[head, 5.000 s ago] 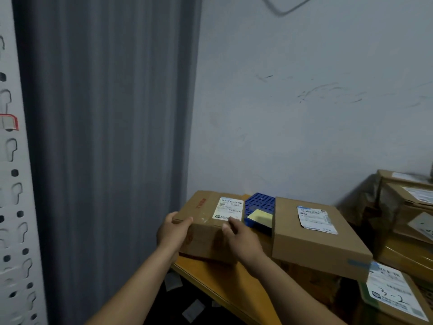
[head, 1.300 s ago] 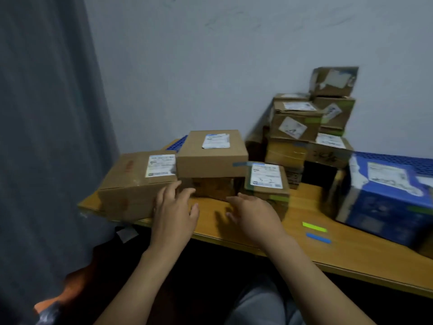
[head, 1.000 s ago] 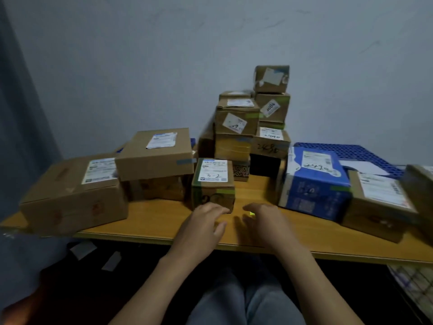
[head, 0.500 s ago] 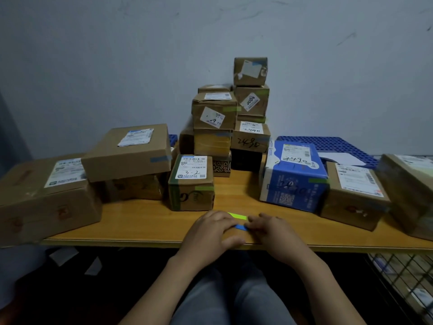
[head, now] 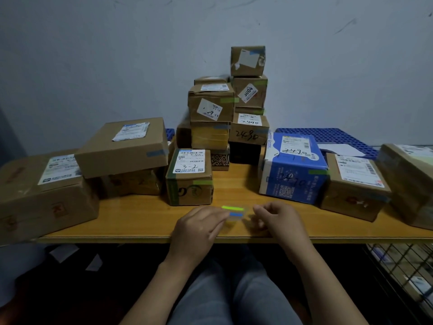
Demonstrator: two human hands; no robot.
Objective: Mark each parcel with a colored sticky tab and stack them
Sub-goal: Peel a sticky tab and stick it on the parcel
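Note:
A sticky tab pad (head: pixel 235 212) with a green and a blue strip lies near the front edge of the wooden table (head: pixel 131 219). My left hand (head: pixel 199 228) grips its left end with bent fingers. Just right of the pad, my right hand (head: pixel 278 219) has thumb and fingers curled together; blur hides whether a tab is between them. Behind the pad stands a small parcel marked 3-2 (head: pixel 189 177) with a green tab on its front. A blue parcel marked 2490 (head: pixel 293 170) sits to the right. A large brown parcel (head: pixel 44 191) is at far left.
A tall stack of tabbed parcels (head: pixel 229 109) stands against the wall at the centre back. A flat brown parcel (head: pixel 124 146) rests on another box at left. Two more brown parcels (head: pixel 356 184) sit at right, with a blue perforated tray (head: pixel 328 137) behind them. A wire rack (head: pixel 403 273) is at lower right.
My view swung right from the far-left parcel to the table centre. Both hands came to the tab pad; my right hand has now drawn a little to the right of it.

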